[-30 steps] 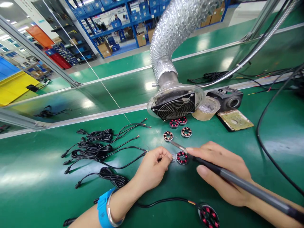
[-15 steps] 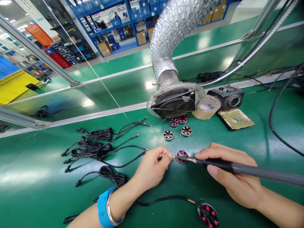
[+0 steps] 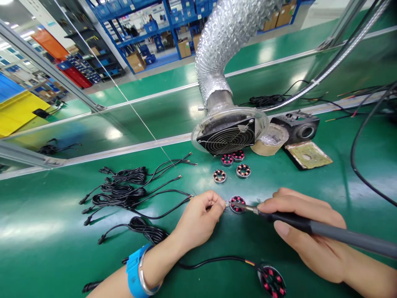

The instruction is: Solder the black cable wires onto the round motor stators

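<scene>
Sitting beneath the edge of a clear, round plastic hood point(image 3: 198, 138), a tan, round-walled cup point(image 3: 266, 149) contains crumpled silvery material point(image 3: 274, 135). Next to it, in front of a black metal holder with a round opening point(image 3: 305, 126), a shallow dark tray point(image 3: 293, 158) bears a yellowish, stained square pad point(image 3: 311, 155) with a pale round patch in its middle. In the background, blue metal shelving point(image 3: 172, 31) carries blue bins and brown cardboard boxes point(image 3: 135, 62).

The left hand point(image 3: 198, 219) pinches thin wire ends point(image 3: 226, 205) between thumb and forefinger. Just beyond those fingertips lies a small metal-rimmed ring with red coils point(image 3: 237, 210), flat on the glossy green tabletop point(image 3: 198, 279). The right hand point(image 3: 322, 258) is closed around a pen-shaped black-and-grey soldering iron point(image 3: 331, 231); its slim metal tip crosses over the ring, though whether it touches cannot be told.

Behind are two similar copper-coloured rings point(image 3: 219, 176) and two red ones point(image 3: 227, 160). Black rubbery cables point(image 3: 124, 194) lie coiled to the left, and a larger black disc with red coils point(image 3: 271, 281) sits in front, cable attached. Wrinkled silver foil ducting point(image 3: 217, 54) rises above a black fan with concentric wire rings point(image 3: 229, 138).
</scene>
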Demonstrator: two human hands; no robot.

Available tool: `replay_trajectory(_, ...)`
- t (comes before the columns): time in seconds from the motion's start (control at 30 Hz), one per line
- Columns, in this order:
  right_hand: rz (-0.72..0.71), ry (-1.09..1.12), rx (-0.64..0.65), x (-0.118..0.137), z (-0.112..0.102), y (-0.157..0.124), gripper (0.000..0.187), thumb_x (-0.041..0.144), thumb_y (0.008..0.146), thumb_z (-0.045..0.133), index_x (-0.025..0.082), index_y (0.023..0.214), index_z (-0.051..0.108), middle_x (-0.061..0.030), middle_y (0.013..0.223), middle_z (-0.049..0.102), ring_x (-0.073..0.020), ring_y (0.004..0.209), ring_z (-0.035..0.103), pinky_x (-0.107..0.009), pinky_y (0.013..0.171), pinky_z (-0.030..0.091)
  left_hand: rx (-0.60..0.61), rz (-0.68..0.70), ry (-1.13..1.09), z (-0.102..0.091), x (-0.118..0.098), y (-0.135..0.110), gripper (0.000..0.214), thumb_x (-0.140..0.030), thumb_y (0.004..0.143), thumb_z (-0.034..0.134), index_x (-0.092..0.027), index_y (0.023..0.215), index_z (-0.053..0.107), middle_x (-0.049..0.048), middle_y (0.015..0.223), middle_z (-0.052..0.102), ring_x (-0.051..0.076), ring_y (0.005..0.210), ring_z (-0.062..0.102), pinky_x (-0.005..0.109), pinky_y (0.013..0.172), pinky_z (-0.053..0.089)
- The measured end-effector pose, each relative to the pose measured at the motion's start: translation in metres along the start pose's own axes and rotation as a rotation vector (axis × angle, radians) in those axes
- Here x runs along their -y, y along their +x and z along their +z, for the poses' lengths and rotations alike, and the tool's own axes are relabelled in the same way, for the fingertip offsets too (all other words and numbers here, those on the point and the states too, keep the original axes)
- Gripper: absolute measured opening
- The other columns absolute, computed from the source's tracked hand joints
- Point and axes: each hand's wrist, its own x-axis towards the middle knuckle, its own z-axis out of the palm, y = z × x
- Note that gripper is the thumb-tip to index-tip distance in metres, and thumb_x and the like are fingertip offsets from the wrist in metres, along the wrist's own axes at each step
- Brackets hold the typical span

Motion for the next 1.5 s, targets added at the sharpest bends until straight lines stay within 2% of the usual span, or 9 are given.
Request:
replay_trajectory(0.23,-0.027,-0.005,-0.014,-0.001,0.001,-0.001,0.027,0.01,0.084,0.051,0.019,0.104,0.066,-0.0015,0.078,0.062,-0.0131,0.064,0.052,-0.029,0.054,0.039,-0.007,-0.023,0.004,0.001,0.0,0.0,0.03,-0.042,0.093,0.05,-0.018,0.075,0.052,-0.0063,0.058,0.044,0.009,0.052,0.033,0.022,0.049,0.024)
replay_trajectory(0.4,-0.124,-0.052,-0.027,-0.001,0.001,0.002,0.032,0.009,0.084,0.052,0.017,0.112,0.065,-0.0047,0.083,0.064,-0.0152,0.067,0.055,-0.03,0.056,0.044,-0.008,-0.03,0.004,0.0,0.001,0.0,0.029,-0.042,0.093,0.05,-0.018,0.076,0.052,-0.0062,0.058,0.044,0.009,0.052,0.034,0.022,0.05,0.025)
replay_trajectory(0.57,-0.16,-0.162,-0.041,-0.012,0.014,0.004,0.039,0.006,0.089,0.054,0.021,0.125,0.059,-0.0001,0.073,0.062,-0.0121,0.058,0.054,-0.025,0.051,0.043,0.057,0.021,0.026,-0.002,-0.001,-0.003,0.027,-0.04,0.095,0.047,-0.018,0.079,0.052,-0.0057,0.062,0.046,0.01,0.056,0.037,0.023,0.053,0.029)
replay_trajectory(0.7,-0.245,-0.242,0.029,-0.025,0.032,0.007,0.035,0.002,0.088,0.057,0.023,0.116,0.061,-0.0018,0.085,0.068,-0.0125,0.064,0.06,-0.024,0.059,0.048,0.145,0.044,0.076,-0.004,-0.003,-0.005,0.031,-0.043,0.098,0.042,-0.02,0.079,0.049,-0.0054,0.065,0.047,0.011,0.059,0.039,0.024,0.055,0.031)
replay_trajectory(0.87,-0.34,-0.32,0.081,-0.031,0.039,0.012,0.031,0.002,0.088,0.053,0.02,0.112,0.062,0.0011,0.072,0.062,-0.0114,0.059,0.056,-0.023,0.055,0.043,0.18,0.094,0.172,-0.005,-0.008,-0.008,0.03,-0.041,0.1,0.038,-0.021,0.081,0.048,-0.004,0.071,0.052,0.012,0.064,0.045,0.026,0.061,0.034)
replay_trajectory(1.07,-0.294,-0.272,0.105,-0.028,0.037,0.009,0.033,0.002,0.088,0.053,0.019,0.115,0.058,-0.0018,0.09,0.068,-0.0118,0.07,0.061,-0.023,0.065,0.048,0.066,0.195,0.445,-0.007,-0.016,-0.014,0.017,-0.03,0.099,0.04,-0.021,0.089,0.051,-0.0018,0.08,0.056,0.015,0.073,0.049,0.028,0.068,0.035)
replay_trajectory(1.27,-0.3,-0.305,0.117,-0.025,0.04,0.008,0.032,0.004,0.088,0.05,0.018,0.116,0.059,-0.0005,0.077,0.063,-0.0114,0.063,0.058,-0.022,0.057,0.046,0.125,0.11,0.247,-0.007,-0.011,-0.011,0.023,-0.035,0.1,0.038,-0.021,0.085,0.049,-0.0034,0.074,0.054,0.013,0.068,0.048,0.026,0.063,0.035)
replay_trajectory(1.5,-0.323,-0.329,0.025,-0.027,0.044,0.007,0.029,0.002,0.089,0.051,0.018,0.111,0.06,-0.0005,0.075,0.063,-0.0117,0.062,0.057,-0.022,0.057,0.045,0.229,0.014,-0.041,-0.003,-0.006,-0.004,0.034,-0.045,0.095,0.044,-0.019,0.074,0.048,-0.0042,0.062,0.047,0.011,0.058,0.037,0.025,0.057,0.029)
